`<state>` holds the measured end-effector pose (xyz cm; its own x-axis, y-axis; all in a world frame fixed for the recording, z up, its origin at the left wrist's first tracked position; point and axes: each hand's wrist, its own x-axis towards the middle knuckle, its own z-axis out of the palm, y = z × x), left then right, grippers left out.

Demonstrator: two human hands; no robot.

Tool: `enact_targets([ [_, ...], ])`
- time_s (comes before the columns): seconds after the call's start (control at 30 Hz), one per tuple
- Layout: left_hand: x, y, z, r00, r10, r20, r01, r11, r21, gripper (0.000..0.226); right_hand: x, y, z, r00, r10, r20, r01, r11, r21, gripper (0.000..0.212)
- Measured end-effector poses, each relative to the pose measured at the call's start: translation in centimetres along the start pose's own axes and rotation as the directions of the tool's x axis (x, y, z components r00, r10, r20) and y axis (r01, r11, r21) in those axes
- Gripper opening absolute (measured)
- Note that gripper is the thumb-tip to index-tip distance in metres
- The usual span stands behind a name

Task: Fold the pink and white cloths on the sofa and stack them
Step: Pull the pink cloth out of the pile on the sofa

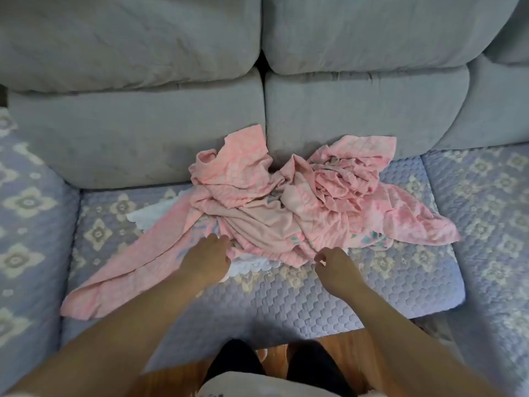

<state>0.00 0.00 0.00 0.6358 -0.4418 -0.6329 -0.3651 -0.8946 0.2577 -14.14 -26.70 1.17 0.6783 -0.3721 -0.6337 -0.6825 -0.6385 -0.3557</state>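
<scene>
Pink cloths [286,202] sprawl crumpled, longest strip trailing near-left.

The pink patterned fabric cloths [286,202] lie unfolded in a crumpled heap on the centre seat of the grey sofa with lilac quilted seat covers [315,287]. One pink length trails toward the near left. A white scalloped-edge cloth [148,214] lies flat beneath the heap, its edges visible at left and near side.
</scene>
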Motion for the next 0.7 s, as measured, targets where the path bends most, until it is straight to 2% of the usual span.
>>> enact_targets([
  [0.13, 4.2, 0.2, -0.1, 0.997, -0.036, -0.075, 0.031, 0.997, -0.066, 0.049, 2.9, 0.4, 0.0, 1.000, 0.026, -0.004, -0.026, 1.000, -0.008, 0.023],
  [0.23, 7.9, 0.8, 0.8, 0.995, -0.045, -0.087, 0.046, 0.999, 0.014, 0.069, 5.4, 1.0, -0.1, 0.999, 0.037, 0.017, -0.037, 0.999, -0.012, 0.026],
  [0.33, 12.1, 0.4, 0.8, 0.974, -0.044, -0.220, 0.066, 0.994, 0.092, 0.086, 9.5, 0.7, -1.3, 0.990, -0.004, -0.141, -0.005, 0.998, -0.066, 0.044],
  [0.43, 15.6, -0.7, -0.6, 0.898, 0.043, -0.438, 0.056, 0.976, 0.210, 0.090, 14.6, -0.2, -2.7, 0.946, -0.038, -0.322, 0.014, 0.997, -0.076, 0.062],
  [0.53, 18.4, -1.9, -2.9, 0.774, 0.163, -0.612, 0.072, 0.937, 0.341, 0.088, 19.5, -0.9, -3.1, 0.912, -0.168, -0.373, 0.060, 0.957, -0.285, 0.076],
  [0.6, 20.4, -2.1, -4.4, 0.757, 0.082, -0.649, 0.158, 0.940, 0.303, 0.090, 22.0, -1.4, -2.8, 0.931, -0.167, -0.326, 0.058, 0.946, -0.319, 0.074],
  [0.67, 21.9, -2.1, -5.5, 0.812, -0.106, -0.574, 0.226, 0.964, 0.141, 0.084, 23.7, -1.5, -2.2, 0.947, -0.144, -0.287, 0.037, 0.937, -0.348, 0.054],
  [0.7, 22.2, -2.3, -5.4, 0.845, -0.182, -0.503, 0.246, 0.967, 0.063, 0.071, 23.9, -1.6, -1.9, 0.949, -0.146, -0.281, 0.038, 0.933, -0.359, 0.043],
])
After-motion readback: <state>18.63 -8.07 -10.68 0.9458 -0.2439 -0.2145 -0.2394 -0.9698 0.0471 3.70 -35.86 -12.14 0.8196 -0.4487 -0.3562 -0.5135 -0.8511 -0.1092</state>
